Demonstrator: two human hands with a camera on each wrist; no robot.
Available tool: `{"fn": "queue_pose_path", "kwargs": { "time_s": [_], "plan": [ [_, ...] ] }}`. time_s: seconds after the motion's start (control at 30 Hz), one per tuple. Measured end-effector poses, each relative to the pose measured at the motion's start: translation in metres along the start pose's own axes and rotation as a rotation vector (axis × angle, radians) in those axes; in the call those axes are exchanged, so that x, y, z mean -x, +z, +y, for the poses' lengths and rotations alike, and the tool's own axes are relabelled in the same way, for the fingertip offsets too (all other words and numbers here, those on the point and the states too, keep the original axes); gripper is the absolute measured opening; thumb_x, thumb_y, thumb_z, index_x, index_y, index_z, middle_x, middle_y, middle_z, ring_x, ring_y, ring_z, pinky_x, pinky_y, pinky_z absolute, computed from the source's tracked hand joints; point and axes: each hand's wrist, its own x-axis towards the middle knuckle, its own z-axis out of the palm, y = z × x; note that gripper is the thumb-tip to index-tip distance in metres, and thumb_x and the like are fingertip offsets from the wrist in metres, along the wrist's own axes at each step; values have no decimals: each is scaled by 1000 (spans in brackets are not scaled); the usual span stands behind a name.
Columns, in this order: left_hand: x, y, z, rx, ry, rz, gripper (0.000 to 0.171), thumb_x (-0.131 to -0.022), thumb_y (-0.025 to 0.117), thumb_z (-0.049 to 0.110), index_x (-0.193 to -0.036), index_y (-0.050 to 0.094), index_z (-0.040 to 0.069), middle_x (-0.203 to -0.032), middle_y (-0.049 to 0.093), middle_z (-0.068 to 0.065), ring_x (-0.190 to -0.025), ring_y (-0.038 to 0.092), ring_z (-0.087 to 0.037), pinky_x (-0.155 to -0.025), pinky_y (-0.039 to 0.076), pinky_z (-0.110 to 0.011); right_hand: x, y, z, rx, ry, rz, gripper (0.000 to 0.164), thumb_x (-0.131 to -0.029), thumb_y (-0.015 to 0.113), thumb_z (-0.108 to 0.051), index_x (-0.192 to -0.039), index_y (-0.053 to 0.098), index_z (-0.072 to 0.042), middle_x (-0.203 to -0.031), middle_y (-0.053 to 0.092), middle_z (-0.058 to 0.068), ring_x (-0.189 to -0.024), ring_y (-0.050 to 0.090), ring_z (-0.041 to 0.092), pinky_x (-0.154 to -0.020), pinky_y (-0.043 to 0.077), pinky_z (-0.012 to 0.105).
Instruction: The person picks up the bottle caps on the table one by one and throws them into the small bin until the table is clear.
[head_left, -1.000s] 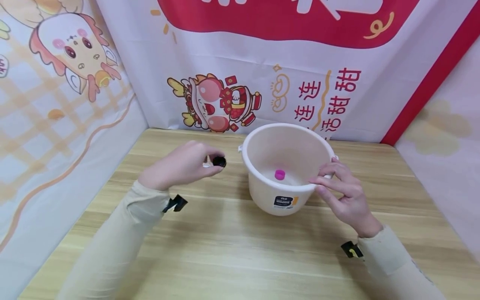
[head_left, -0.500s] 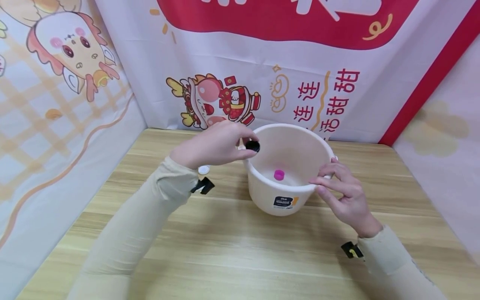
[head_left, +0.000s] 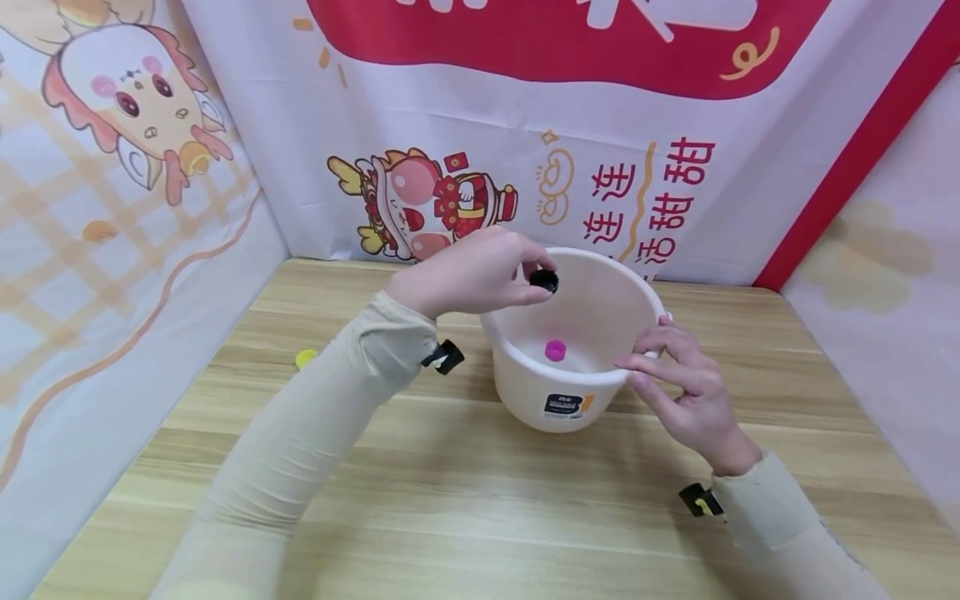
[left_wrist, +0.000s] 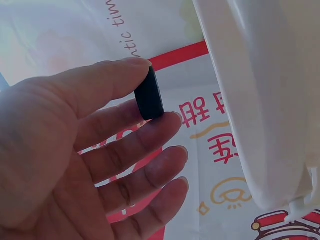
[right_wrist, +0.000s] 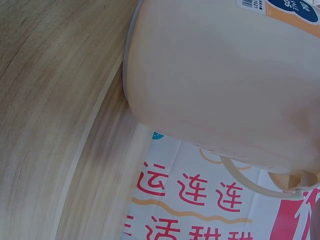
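In the head view, pinches a black cap (head_left: 543, 282) between the thumb and fingertips of the left hand (head_left: 480, 271), over the left side of the mouth of a cream bucket (head_left: 532, 392). Grips the bucket's rim on the right with the thumb and bent fingers of the right hand (head_left: 686, 387). Has the bucket upright on the desk (head_left: 487, 517), nearer the far edge and a little right of the middle, with a magenta cap (head_left: 555, 351) on its floor and a dark label (head_left: 566, 406) on its front. Near the desk's left edge, shows a yellow cap (head_left: 306, 358) just by the left sleeve (head_left: 300, 467). Beyond the far edge, takes in a printed cloth (head_left: 435, 112). From the left wrist, shows the black cap nearly edge-on, pinched by thumb and fingers, with the remaining fingers loosely bent and spaced apart; has the bucket to the right, apart from the cap. From the right wrist, looks along the bucket's side wall, with the label at the top and a carrying handle (right_wrist: 260, 189) below; cannot tell the right hand's hold from here.
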Motion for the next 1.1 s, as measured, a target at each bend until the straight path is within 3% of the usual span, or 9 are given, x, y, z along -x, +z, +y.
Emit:
{"fn": "queue_pose_path", "kwargs": {
  "time_s": [0.57,0.83,1.1],
  "plan": [
    [-19,6,9,-60,25,-1,37,-93,71,32,-122,70,11,-92,66,3,-85,58,-12,-77,47,-24,1,-1,-1,3,31,-23,31,-97,65,-25,-90,76,3,-92,62,20,-101,54,30,-113,24,60],
    [-18,6,8,-66,-16,-27,50,-91,70,45,-128,67,12,-99,65,4,-90,58,-12,-79,48,-25,-1,-2,-3,5,44,-36,31,-98,65,-26,-91,76,2,-92,63,18,-101,54,29,-113,24,60],
    [-11,2,-2,-35,-61,-5,47,-92,69,45,-126,68,13,-99,65,5,-87,58,-11,-73,51,-23,1,-3,1,5,25,-21,31,-97,65,-26,-90,76,2,-92,63,18,-100,55,29,-112,25,60]
  ]
}}
